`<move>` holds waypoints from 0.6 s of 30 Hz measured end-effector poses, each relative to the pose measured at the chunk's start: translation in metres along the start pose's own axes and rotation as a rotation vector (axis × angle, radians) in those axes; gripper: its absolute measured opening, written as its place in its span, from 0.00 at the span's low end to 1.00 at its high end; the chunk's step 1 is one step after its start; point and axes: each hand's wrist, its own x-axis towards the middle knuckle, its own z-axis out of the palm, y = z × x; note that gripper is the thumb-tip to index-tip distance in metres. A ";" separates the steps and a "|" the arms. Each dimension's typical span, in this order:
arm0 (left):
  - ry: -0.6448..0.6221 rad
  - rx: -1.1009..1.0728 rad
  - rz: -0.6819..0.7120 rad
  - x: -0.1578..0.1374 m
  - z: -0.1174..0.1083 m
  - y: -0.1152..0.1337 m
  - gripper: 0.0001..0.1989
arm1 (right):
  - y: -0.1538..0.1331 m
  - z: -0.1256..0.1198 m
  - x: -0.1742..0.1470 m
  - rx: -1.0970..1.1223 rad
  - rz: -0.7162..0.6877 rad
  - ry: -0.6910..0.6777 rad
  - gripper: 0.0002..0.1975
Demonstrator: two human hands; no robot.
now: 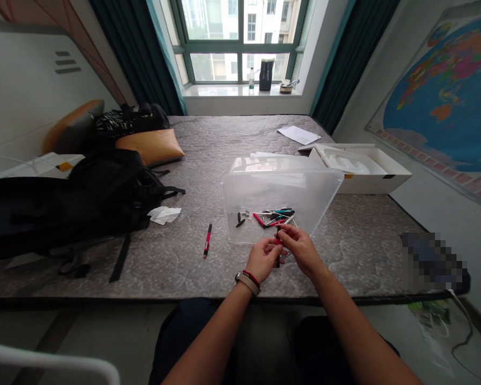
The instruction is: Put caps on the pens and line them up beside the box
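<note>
Between my two hands is a red and black pen (278,241), held upright in front of the clear plastic bin. My left hand (263,259) grips its lower part, fingers closed around it. At the upper end, my right hand (299,247) pinches the pen with thumb and fingertips. The clear bin (260,187) lies tipped with its opening toward me, and several pen parts (276,215) in red, black, teal and white rest inside. Small black pieces (240,220) lie apart at the bin's left. On the table left of the bin is another red and black pen (207,239).
A black backpack (100,198) and a tan cushion (150,147) occupy the left side. Crumpled tissue (164,214) lies beside the backpack. Behind the bin to the right stands an open white box (364,182), with paper (299,135) farther back. A blurred dark object (433,262) sits at the right edge.
</note>
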 end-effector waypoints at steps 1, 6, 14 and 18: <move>-0.015 0.018 -0.036 0.000 0.001 -0.001 0.17 | 0.000 0.000 0.000 -0.008 -0.003 0.001 0.20; -0.018 0.045 -0.015 -0.001 0.003 -0.006 0.14 | -0.003 0.002 -0.001 0.010 -0.036 -0.018 0.18; 0.034 -0.100 0.128 -0.004 0.010 0.002 0.13 | 0.003 -0.001 0.004 0.021 -0.059 0.076 0.19; 0.117 -0.001 0.246 -0.004 0.006 0.010 0.11 | 0.012 0.000 0.047 -0.296 -0.088 0.024 0.19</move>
